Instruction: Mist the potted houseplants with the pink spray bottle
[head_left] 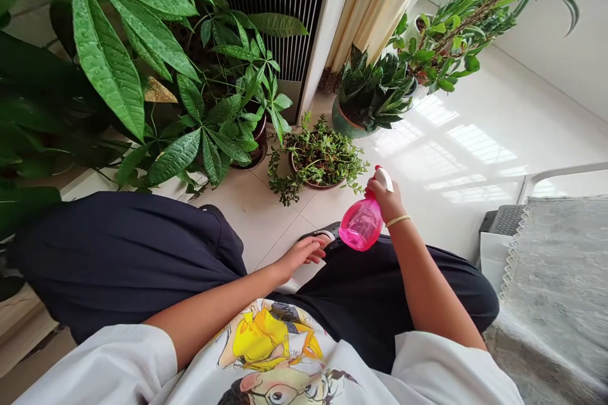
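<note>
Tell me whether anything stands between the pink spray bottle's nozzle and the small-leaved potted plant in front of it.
Nothing visible does. The right hand holds the pink spray bottle, and only bare floor tile lies between it and the small-leaved potted plant.

pink spray bottle (pixel 361 224), white trigger head (pixel 386 178)

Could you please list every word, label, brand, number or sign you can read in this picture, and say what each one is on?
None can be read.
The pink spray bottle in the right hand bears no visible label.
The T-shirt has a cartoon picture only, no lettering in view.
The plant pots, such as the low brown pot, show no markings.
</note>
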Motion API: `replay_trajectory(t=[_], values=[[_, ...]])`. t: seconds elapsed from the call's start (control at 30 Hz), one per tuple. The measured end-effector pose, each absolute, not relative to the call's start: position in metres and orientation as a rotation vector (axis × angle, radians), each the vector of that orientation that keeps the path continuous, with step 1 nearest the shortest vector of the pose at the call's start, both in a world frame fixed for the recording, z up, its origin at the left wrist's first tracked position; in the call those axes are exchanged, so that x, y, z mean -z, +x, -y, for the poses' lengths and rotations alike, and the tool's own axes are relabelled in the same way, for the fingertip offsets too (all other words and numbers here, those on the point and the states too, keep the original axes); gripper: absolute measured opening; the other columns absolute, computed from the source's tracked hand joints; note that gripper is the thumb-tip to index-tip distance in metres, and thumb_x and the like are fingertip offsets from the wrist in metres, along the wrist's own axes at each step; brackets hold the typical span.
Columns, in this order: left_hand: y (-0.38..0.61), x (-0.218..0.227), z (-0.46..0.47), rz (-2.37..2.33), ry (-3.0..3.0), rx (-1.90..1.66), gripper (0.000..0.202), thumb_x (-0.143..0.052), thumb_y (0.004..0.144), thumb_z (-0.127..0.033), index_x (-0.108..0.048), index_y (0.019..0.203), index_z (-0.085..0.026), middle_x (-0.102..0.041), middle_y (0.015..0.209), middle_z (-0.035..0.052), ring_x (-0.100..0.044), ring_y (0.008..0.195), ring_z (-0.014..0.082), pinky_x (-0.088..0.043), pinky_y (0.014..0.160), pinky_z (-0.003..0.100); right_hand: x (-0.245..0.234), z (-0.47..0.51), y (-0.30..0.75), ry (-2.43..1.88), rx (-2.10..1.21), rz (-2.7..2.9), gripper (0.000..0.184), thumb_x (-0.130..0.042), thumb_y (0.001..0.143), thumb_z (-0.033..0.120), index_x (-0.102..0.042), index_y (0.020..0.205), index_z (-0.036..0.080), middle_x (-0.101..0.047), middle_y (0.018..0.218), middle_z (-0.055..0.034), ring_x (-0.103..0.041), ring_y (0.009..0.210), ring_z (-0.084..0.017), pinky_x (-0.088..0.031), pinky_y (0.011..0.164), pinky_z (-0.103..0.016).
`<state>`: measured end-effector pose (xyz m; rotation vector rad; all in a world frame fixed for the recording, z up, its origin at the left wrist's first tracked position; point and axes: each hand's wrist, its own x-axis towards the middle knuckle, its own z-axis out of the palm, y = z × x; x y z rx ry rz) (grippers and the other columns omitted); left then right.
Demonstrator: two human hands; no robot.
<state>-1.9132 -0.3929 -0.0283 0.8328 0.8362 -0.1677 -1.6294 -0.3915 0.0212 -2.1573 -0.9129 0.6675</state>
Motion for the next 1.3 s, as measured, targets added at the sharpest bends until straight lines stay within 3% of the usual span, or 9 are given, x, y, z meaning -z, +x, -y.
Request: replay_trajectory(t=[0.17,0.23,0.43,0.7,0.83,1.07,1.3], values=[[-1.915,0.023,0.393,-0.767,0.722,0.080,0.067,-0.060,0.088,-0.053,-0.048,0.147,-0.024,-0.064,0.138,0.0104,-0.068,0.104,0.0195,-0.042,0.096,0.035,-0.045,0.373,-1.663,-1.992,-0.779,0.939,0.017,-0.052,0.072,0.037,-0.057,0.077,0.022,-0.060,0.069,-0.0010,-0.051,0.061,-0.015,-0.045,0.057,-0.029],[-1.914,0.019,0.393,-0.731,0.662,0.034,0.069,-0.065,0.085,-0.054,-0.048,0.146,-0.024,-0.062,0.143,0.0109,-0.068,0.108,0.0206,-0.041,0.100,0.035,-0.047,0.366,-1.671,-1.965,-0.763,0.942,0.016,-0.050,0.075,0.037,-0.055,0.078,0.023,-0.060,0.071,-0.0015,-0.053,0.064,-0.016,-0.046,0.058,-0.030],[-1.915,0.013,0.393,-0.649,0.531,-0.075,0.059,-0.070,0.081,-0.054,-0.059,0.131,-0.023,-0.063,0.142,0.0116,-0.068,0.109,0.0223,-0.042,0.099,0.035,-0.047,0.355,-1.673,-1.925,-0.657,0.964,0.015,-0.046,0.081,0.034,-0.049,0.070,0.024,-0.056,0.064,-0.0016,-0.055,0.061,-0.017,-0.050,0.060,-0.034],[-1.919,-0.001,0.398,-0.612,0.446,-0.042,0.070,-0.067,0.086,-0.050,-0.046,0.148,-0.027,-0.066,0.137,0.0106,-0.068,0.104,0.0196,-0.044,0.092,0.032,-0.052,0.357,-1.676,-1.878,-0.672,0.936,0.015,-0.051,0.075,0.034,-0.056,0.081,0.022,-0.060,0.077,-0.0014,-0.053,0.068,-0.016,-0.048,0.062,-0.032],[-1.920,-0.005,0.398,-0.601,0.469,-0.051,0.069,-0.062,0.090,-0.048,-0.043,0.153,-0.030,-0.070,0.130,0.0082,-0.068,0.099,0.0177,-0.043,0.091,0.031,-0.042,0.360,-1.675,-1.958,-0.563,0.991,0.016,-0.053,0.074,0.033,-0.055,0.085,0.022,-0.060,0.081,-0.0018,-0.055,0.074,-0.018,-0.050,0.070,-0.035],[-1.919,0.004,0.401,-0.635,0.555,-0.025,0.055,-0.062,0.087,-0.055,-0.063,0.128,-0.019,-0.072,0.110,0.0092,-0.064,0.090,0.0172,-0.043,0.087,0.031,-0.034,0.365,-1.672,-2.017,-0.147,1.249,0.018,-0.052,0.074,0.028,-0.056,0.091,0.024,-0.062,0.088,-0.0049,-0.057,0.089,-0.024,-0.051,0.086,-0.045],[-1.916,0.008,0.405,-0.753,0.529,-0.071,0.039,-0.062,0.084,-0.047,-0.063,0.110,-0.019,-0.070,0.095,0.0046,-0.061,0.080,0.0140,-0.042,0.081,0.028,-0.038,0.365,-1.672,-1.964,-0.113,1.195,0.024,-0.051,0.076,0.028,-0.057,0.099,0.023,-0.065,0.101,-0.0062,-0.061,0.097,-0.024,-0.052,0.092,-0.045]])
